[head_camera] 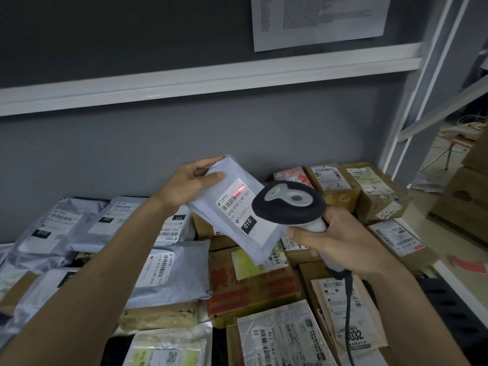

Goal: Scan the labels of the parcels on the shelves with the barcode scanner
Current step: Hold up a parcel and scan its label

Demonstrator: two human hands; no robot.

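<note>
The left hand (pixel 190 186) holds a grey mailer (pixel 239 207) at centre frame, lifted clear of the pile, thumb on its front face and fingers curled round its top-left edge. The mailer tilts, its white label (pixel 239 207) facing the camera; a red scan line crosses the barcode near the label's upper end, and the label reads 010-010-L30-551.

The right hand (pixel 340 243), at 4 o'clock from the mailer, grips the scanner (pixel 289 204) by its pale handle, fingers wrapped tight around it. The scanner's dark head overlaps the mailer's right edge and points at the label. A black cable (pixel 348 313) drops from the handle toward 6 o'clock.

Below, the shelf (pixel 454 276) is packed with parcels: more grey mailers (pixel 169 276) at 8 o'clock, brown boxes (pixel 343 188) at 2 o'clock and 5 o'clock. A printed sheet (pixel 319 19) hangs on the wall at 12 o'clock.
</note>
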